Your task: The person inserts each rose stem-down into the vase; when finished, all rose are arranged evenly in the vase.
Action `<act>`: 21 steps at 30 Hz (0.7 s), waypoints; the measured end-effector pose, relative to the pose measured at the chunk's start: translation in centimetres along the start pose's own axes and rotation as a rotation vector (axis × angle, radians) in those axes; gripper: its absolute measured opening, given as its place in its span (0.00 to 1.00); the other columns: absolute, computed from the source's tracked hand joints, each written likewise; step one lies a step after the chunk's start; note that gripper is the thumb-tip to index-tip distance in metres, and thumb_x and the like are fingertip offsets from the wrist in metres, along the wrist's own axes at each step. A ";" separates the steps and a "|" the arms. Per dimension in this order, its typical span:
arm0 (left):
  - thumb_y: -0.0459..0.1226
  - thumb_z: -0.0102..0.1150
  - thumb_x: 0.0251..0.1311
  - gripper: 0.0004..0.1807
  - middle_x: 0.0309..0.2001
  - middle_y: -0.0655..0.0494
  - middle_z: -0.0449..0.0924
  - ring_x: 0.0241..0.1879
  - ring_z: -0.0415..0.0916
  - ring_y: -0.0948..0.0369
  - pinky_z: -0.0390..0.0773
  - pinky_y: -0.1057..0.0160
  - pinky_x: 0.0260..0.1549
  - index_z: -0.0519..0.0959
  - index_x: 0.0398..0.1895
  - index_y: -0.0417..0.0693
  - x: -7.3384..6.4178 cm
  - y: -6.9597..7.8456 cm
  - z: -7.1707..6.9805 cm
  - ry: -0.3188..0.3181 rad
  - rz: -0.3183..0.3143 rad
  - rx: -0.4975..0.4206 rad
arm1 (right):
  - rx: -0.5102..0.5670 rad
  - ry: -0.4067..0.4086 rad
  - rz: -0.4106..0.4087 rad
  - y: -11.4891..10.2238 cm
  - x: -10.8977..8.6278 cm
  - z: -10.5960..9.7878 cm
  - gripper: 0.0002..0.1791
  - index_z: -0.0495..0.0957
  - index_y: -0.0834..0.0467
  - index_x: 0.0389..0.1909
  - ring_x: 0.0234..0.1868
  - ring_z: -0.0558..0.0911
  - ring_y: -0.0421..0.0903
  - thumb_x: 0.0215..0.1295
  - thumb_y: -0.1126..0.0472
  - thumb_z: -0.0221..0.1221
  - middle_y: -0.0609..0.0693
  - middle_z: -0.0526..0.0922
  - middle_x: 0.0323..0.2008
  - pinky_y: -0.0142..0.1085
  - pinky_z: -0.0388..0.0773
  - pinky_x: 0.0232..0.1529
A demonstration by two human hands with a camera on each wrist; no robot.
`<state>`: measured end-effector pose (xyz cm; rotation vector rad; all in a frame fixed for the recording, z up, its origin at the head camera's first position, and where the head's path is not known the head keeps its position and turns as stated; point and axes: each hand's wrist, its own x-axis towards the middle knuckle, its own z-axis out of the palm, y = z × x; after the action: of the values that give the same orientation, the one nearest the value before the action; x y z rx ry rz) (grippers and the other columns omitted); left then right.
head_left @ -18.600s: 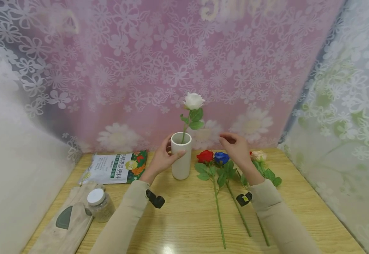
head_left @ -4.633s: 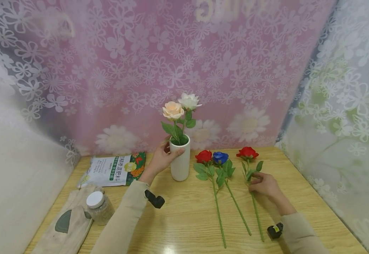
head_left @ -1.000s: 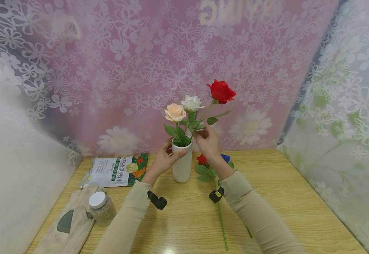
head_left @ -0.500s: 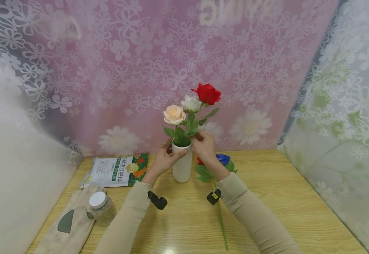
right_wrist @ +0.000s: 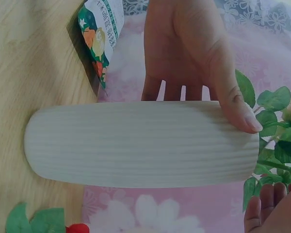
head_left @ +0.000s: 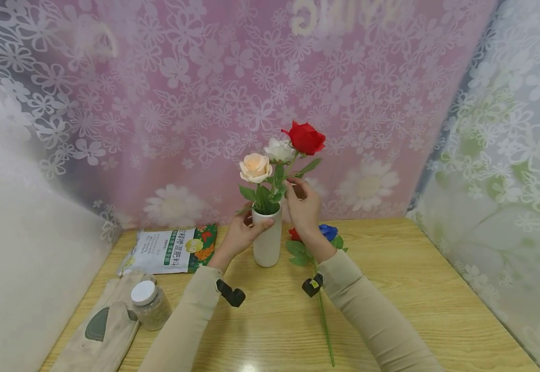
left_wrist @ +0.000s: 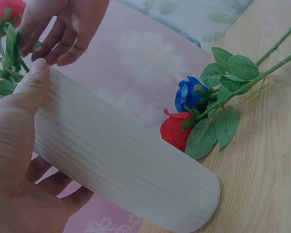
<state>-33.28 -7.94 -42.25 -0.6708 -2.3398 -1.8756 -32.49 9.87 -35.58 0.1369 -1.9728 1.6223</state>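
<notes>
My left hand (head_left: 243,233) wraps round the upper part of a white ribbed vase (head_left: 267,243) that stands on the table, its thumb lying near the rim. A peach rose (head_left: 255,168), a white flower (head_left: 279,150) and a red rose (head_left: 304,138) rise out of the vase. Just above the rim, my right hand (head_left: 304,206) pinches the red rose's stem among its leaves, thumb and forefinger close together; the vase hides the stem's lower end. In the left wrist view the right hand (left_wrist: 63,31) shows its other fingers loosely bent.
Right of the vase lie a blue rose (head_left: 328,232) and another red rose (head_left: 295,234), partly behind my right arm. At left are a printed fertiliser bag (head_left: 169,249), a lidded jar (head_left: 150,305) and cloth gloves (head_left: 104,323). A patterned curtain (head_left: 181,103) hangs behind the table.
The right hand brought the red rose from the table into the vase, after the peach rose. Within the last half second that hand has moved slightly up the stem; the left hand stays on the vase.
</notes>
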 end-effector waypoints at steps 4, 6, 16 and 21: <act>0.49 0.69 0.70 0.47 0.74 0.42 0.71 0.70 0.76 0.43 0.80 0.43 0.65 0.55 0.85 0.50 -0.1 0.1 0.0 0.000 -0.006 -0.001 | -0.022 -0.054 0.018 -0.5 0.1 -0.2 0.19 0.88 0.56 0.56 0.47 0.87 0.51 0.72 0.49 0.68 0.58 0.90 0.45 0.35 0.83 0.47; 0.50 0.69 0.70 0.47 0.74 0.42 0.70 0.71 0.74 0.43 0.79 0.42 0.65 0.56 0.84 0.48 -0.1 0.2 0.0 0.003 -0.017 0.003 | -0.029 -0.091 0.041 -0.5 0.1 -0.2 0.20 0.88 0.56 0.56 0.50 0.87 0.52 0.71 0.48 0.69 0.57 0.90 0.49 0.41 0.85 0.51; 0.48 0.69 0.70 0.39 0.73 0.48 0.72 0.71 0.74 0.45 0.79 0.43 0.66 0.65 0.79 0.50 -0.2 0.2 0.0 0.002 -0.030 0.022 | -0.082 -0.154 0.066 -0.6 0.0 0.1 0.18 0.90 0.58 0.50 0.49 0.87 0.53 0.70 0.49 0.70 0.55 0.88 0.51 0.46 0.87 0.50; 0.49 0.69 0.70 0.39 0.73 0.48 0.72 0.71 0.74 0.46 0.78 0.43 0.67 0.65 0.79 0.50 -0.2 0.1 0.0 0.007 -0.029 0.019 | -0.098 -0.148 0.081 -0.6 0.1 0.3 0.17 0.90 0.60 0.49 0.48 0.88 0.54 0.70 0.51 0.69 0.57 0.88 0.50 0.40 0.87 0.45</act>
<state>-33.07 -7.94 -42.18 -0.6313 -2.3723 -1.8623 -32.39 9.46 -35.02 0.1444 -2.1924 1.6024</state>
